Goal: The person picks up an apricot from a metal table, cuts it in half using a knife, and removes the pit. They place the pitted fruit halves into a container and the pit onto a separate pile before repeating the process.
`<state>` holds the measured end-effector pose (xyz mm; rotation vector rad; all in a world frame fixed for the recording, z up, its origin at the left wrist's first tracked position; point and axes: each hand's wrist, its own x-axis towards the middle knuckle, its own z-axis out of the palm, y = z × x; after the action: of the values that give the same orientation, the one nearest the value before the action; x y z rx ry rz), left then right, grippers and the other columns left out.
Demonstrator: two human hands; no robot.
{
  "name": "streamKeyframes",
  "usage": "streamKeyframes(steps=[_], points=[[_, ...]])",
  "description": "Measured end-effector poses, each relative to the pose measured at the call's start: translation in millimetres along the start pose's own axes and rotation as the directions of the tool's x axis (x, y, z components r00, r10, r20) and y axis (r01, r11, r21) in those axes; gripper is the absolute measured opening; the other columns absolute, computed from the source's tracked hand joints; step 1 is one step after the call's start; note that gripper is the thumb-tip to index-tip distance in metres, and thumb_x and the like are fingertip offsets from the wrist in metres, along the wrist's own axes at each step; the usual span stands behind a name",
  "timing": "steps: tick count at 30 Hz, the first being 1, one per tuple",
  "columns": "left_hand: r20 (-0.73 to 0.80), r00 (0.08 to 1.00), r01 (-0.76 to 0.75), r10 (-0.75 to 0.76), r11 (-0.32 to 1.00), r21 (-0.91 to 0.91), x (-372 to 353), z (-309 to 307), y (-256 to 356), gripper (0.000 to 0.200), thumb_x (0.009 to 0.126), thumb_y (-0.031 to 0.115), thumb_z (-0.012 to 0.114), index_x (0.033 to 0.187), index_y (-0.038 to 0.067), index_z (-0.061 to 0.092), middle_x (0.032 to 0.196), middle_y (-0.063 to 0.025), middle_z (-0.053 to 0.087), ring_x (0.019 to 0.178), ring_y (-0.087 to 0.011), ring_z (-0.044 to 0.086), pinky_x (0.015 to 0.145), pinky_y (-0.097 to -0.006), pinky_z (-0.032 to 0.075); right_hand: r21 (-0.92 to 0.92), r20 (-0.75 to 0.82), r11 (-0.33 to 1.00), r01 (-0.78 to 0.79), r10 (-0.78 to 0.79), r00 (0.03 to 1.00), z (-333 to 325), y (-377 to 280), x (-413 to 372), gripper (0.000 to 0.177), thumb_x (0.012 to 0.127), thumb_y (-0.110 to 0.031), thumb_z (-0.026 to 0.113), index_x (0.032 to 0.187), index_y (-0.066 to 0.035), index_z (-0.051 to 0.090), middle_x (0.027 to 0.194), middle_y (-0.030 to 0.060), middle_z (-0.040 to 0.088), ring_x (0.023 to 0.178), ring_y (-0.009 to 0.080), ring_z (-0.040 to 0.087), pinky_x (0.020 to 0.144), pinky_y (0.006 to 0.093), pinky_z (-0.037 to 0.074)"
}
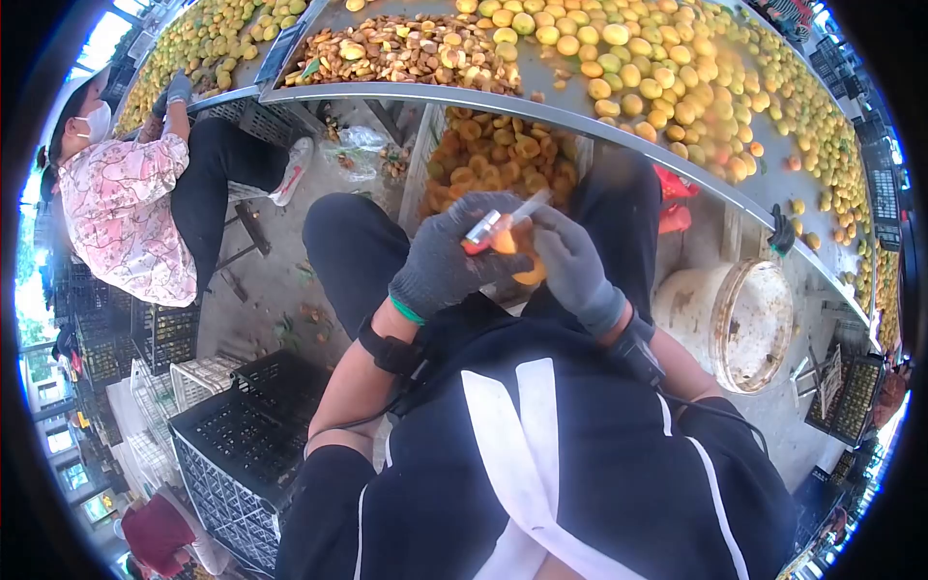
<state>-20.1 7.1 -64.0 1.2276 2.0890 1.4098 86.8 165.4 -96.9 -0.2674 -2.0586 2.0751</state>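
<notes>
Orange, rounded, soft-looking fruit piece (pixel 531 272) sits between the two hands — a slip on its flesh could, I judge, drive the slim silver, red-ended tool (pixel 481 229) into the nearby fingers. Left hand (pixel 454 249), grey-gloved: curled, apparently grasping the tool. Right hand (pixel 577 266), likewise gloved: part-closed, pinching the fruit piece — exact grip blurred.

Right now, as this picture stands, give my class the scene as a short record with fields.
Left hand: grey-gloved, at orange fruit
Right hand: grey-gloved, at the same fruit
Tool: blurred, bladed, between the hands
Container: fruit pieces, beyond the hands
Bench: yellow fruit, brownish heap
Bucket: white, stained, right side
Co-worker: masked, seated left
</notes>
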Motion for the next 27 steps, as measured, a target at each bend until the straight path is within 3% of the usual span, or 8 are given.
streamKeyframes(steps=[2, 12, 14, 15, 18, 20, 24, 27], points=[[-0.100, 0.993, 0.014, -0.057, 0.923, -0.384, 3, 4, -10, 0.056, 0.070, 0.014, 0.085, 0.118, 0.005, 0.059, 0.105, -0.0042, 0.065, 0.095, -0.0127, 0.061, 0.085, -0.0288, 0.051, 0.385, 0.110, 0.917, -0.107, 0.070, 0.991, -4, -5, 7, 0.033, 0.096, -0.013, 0.046, 0.123, 0.003, 0.057, 0.118, 0.0087, 0.060, 0.104, 0.0168, 0.056, 0.096, 0.0247, 0.041], [-0.040, 0.984, 0.108, -0.171, 0.768, -0.631, 3, 12, -30, 0.057, 0.071, 0.008, 0.083, 0.121, 0.004, 0.056, 0.114, -0.0046, 0.060, 0.104, -0.0147, 0.057, 0.093, -0.0308, 0.047, 0.257, 0.015, 0.934, -0.247, 0.251, 0.968, -8, 17, 10, 0.028, 0.099, -0.017, 0.046, 0.116, 0.002, 0.059, 0.109, 0.0090, 0.061, 0.100, 0.0157, 0.058, 0.091, 0.0246, 0.044], [-0.005, 0.966, 0.185, -0.258, 0.707, -0.683, 3, 10, -32, 0.056, 0.071, 0.007, 0.082, 0.121, 0.004, 0.056, 0.114, -0.0045, 0.060, 0.104, -0.0149, 0.057, 0.093, -0.0307, 0.047, -0.300, 0.029, 0.919, 0.255, -0.259, 0.965, -9, 20, 6, 0.026, 0.098, -0.016, 0.049, 0.114, 0.002, 0.060, 0.109, 0.0087, 0.061, 0.098, 0.0155, 0.058, 0.089, 0.0246, 0.045], [0.035, 0.940, 0.256, -0.339, 0.637, -0.727, 3, 8, -32, 0.056, 0.072, 0.007, 0.082, 0.121, 0.004, 0.056, 0.115, -0.0044, 0.060, 0.105, -0.0151, 0.057, 0.093, -0.0306, 0.047, -0.301, 0.031, 0.919, 0.256, -0.259, 0.965, -7, 13, 6, 0.026, 0.098, -0.016, 0.049, 0.114, 0.002, 0.060, 0.109, 0.0087, 0.061, 0.098, 0.0155, 0.058, 0.089, 0.0246, 0.045], [0.125, 0.933, 0.323, -0.338, 0.628, -0.708, 7, 4, -28, 0.056, 0.072, 0.008, 0.082, 0.121, 0.004, 0.056, 0.115, -0.0050, 0.059, 0.106, -0.0150, 0.056, 0.092, -0.0302, 0.047, -0.103, 0.037, 0.989, 0.108, -0.105, 0.994, -2, -9, 10, 0.026, 0.098, -0.015, 0.050, 0.114, 0.002, 0.060, 0.109, 0.0093, 0.062, 0.096, 0.0152, 0.059, 0.089, 0.0239, 0.046], [0.076, 0.970, 0.224, -0.229, 0.739, -0.635, 9, 8, -31, 0.057, 0.071, 0.008, 0.082, 0.122, 0.004, 0.056, 0.115, -0.0049, 0.059, 0.105, -0.0147, 0.056, 0.091, -0.0296, 0.047, 0.098, -0.006, 0.961, -0.258, 0.260, 0.966, 0, -15, 16, 0.026, 0.096, -0.015, 0.052, 0.115, 0.002, 0.059, 0.107, 0.0093, 0.063, 0.096, 0.0144, 0.059, 0.089, 0.0237, 0.046], [-0.026, 0.998, 0.035, -0.050, 0.909, -0.415, 11, 14, -36, 0.057, 0.071, 0.008, 0.083, 0.121, 0.004, 0.056, 0.113, -0.0044, 0.059, 0.103, -0.0141, 0.057, 0.089, -0.0280, 0.048, 0.056, -0.053, 0.984, -0.171, 0.174, 0.983, -11, 15, 20, 0.028, 0.095, -0.019, 0.057, 0.115, 0.000, 0.059, 0.105, 0.0093, 0.064, 0.095, 0.0156, 0.061, 0.087, 0.0238, 0.047], [-0.007, 0.957, 0.206, -0.289, 0.698, -0.686, 6, 9, -31, 0.055, 0.071, 0.007, 0.083, 0.119, 0.005, 0.055, 0.110, -0.0045, 0.060, 0.100, -0.0139, 0.058, 0.087, -0.0279, 0.049, 0.535, -0.075, 0.811, -0.236, 0.324, 0.943, -23, 24, 18, 0.026, 0.095, -0.023, 0.059, 0.112, -0.003, 0.059, 0.104, 0.0083, 0.064, 0.092, 0.0174, 0.063, 0.080, 0.0255, 0.049]])
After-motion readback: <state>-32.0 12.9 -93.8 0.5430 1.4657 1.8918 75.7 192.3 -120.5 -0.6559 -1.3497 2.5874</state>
